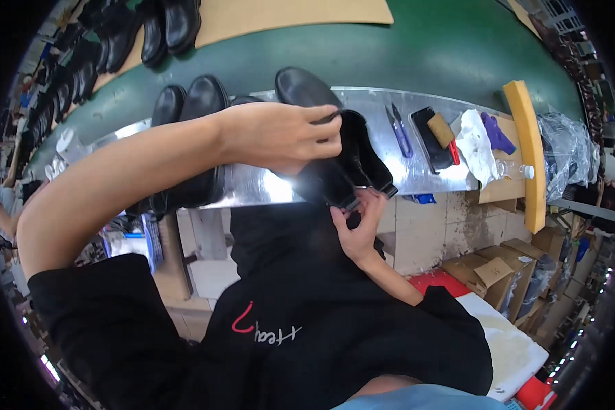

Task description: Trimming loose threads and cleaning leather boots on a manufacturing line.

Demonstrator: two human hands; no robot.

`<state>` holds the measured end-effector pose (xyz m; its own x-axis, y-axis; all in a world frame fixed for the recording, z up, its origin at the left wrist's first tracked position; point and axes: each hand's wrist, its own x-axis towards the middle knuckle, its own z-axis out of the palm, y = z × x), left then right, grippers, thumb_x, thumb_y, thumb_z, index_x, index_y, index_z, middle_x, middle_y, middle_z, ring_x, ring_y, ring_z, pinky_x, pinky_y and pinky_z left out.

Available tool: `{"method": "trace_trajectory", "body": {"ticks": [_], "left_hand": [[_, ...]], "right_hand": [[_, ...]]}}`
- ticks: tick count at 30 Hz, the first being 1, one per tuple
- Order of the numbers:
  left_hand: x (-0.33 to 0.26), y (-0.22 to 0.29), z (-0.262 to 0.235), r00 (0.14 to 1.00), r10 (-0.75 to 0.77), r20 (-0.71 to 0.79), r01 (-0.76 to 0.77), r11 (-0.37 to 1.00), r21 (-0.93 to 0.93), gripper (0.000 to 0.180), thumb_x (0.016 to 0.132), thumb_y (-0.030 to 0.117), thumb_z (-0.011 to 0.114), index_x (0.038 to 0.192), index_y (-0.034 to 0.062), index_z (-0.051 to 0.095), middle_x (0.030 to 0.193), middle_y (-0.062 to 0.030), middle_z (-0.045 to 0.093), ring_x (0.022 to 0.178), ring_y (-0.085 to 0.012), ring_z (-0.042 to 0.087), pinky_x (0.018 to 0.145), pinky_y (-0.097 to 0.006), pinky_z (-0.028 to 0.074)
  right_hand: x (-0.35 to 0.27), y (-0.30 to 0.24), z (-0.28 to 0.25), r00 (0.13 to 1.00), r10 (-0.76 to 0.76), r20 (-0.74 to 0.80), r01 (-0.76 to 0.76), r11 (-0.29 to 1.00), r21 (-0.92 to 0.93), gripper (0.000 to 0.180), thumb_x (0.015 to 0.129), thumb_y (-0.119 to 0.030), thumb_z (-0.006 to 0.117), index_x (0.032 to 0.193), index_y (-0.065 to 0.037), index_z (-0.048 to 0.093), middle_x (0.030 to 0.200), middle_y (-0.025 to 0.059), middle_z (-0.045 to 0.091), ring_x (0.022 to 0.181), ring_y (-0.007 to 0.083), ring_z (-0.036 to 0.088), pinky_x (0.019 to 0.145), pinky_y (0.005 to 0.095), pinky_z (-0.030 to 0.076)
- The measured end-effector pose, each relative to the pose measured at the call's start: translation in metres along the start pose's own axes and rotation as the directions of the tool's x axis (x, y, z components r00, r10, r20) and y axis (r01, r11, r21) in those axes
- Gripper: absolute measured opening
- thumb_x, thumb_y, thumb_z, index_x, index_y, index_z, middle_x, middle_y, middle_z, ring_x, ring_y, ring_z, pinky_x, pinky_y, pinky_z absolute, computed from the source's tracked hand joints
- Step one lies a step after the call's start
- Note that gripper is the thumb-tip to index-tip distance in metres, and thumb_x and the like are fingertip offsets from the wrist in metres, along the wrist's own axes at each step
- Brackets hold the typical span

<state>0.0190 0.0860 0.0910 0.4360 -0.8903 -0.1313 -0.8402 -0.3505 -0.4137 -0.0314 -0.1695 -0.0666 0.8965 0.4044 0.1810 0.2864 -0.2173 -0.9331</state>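
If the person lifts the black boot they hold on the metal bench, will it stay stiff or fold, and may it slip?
The black boot probably keeps its shape at the rounded toe, while the shaft looks softer where the left hand presses it. The right hand pinches its opening, so that edge seems pliable. Its glossy surface might be slightly slippery on the metal bench.

Bare metal shelf [253, 183] shows only in a narrow strip between the row of black boots [191, 116] on the left and the held boot [335, 154]. To the right, scissors [400, 130], a phone [432, 139], a white cloth [475, 145] and a yellow foam block [529, 147] crowd the surface. The green belt [417, 55] behind lies open.
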Motion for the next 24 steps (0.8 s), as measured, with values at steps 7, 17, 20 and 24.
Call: {"method": "trace_trajectory", "body": {"ticks": [7, 17, 20, 24], "left_hand": [[-0.01, 0.055, -0.024, 0.703, -0.695, -0.152, 0.615, 0.701, -0.361, 0.014, 0.074, 0.003, 0.062, 0.085, 0.001, 0.069, 0.135, -0.0156, 0.049, 0.127, -0.0303, 0.049, 0.108, -0.043, 0.037], [0.057, 0.227, 0.076, -0.339, -0.667, 0.664, -0.473, -0.489, -0.733, 0.056, 0.103, 0.028, 0.04, 0.148, 0.0041, 0.019, 0.142, -0.0188, 0.036, 0.129, -0.0269, 0.042, 0.11, -0.039, 0.029], [0.062, 0.212, 0.08, -0.364, -0.735, 0.572, -0.25, -0.515, -0.82, 0.059, 0.102, 0.03, 0.039, 0.151, 0.0039, 0.018, 0.15, -0.0151, 0.031, 0.138, -0.0265, 0.031, 0.113, -0.037, 0.022], [0.031, 0.202, 0.103, -0.246, -0.792, 0.558, -0.37, -0.455, -0.81, 0.058, 0.102, 0.034, 0.039, 0.146, -0.0022, 0.028, 0.145, -0.015, 0.037, 0.135, -0.0222, 0.033, 0.111, -0.031, 0.021]], "right_hand": [[0.003, 0.034, -0.033, 0.996, 0.007, -0.086, -0.02, 0.99, -0.142, 0.052, 0.07, 0.0, 0.077, 0.115, 0.0, 0.051, 0.111, 0.0141, 0.048, 0.08, 0.0212, 0.056, 0.072, 0.0304, 0.047], [0.052, 0.032, -0.023, 0.986, -0.096, 0.138, 0.117, 0.981, -0.153, 0.086, 0.069, -0.015, 0.08, 0.14, 0.003, 0.035, 0.132, 0.0218, 0.048, 0.119, 0.0377, 0.048, 0.1, 0.0402, 0.04], [0.033, 0.036, -0.008, 0.992, -0.062, 0.112, 0.077, 0.987, -0.144, 0.082, 0.072, -0.012, 0.077, 0.139, 0.005, 0.035, 0.131, 0.0233, 0.048, 0.117, 0.039, 0.049, 0.1, 0.0405, 0.039], [0.014, 0.012, 0.0, 0.984, -0.106, 0.146, 0.127, 0.982, -0.143, 0.071, 0.072, 0.003, 0.071, 0.136, 0.004, 0.04, 0.134, 0.0175, 0.045, 0.124, 0.0317, 0.046, 0.105, 0.0378, 0.035]]}}
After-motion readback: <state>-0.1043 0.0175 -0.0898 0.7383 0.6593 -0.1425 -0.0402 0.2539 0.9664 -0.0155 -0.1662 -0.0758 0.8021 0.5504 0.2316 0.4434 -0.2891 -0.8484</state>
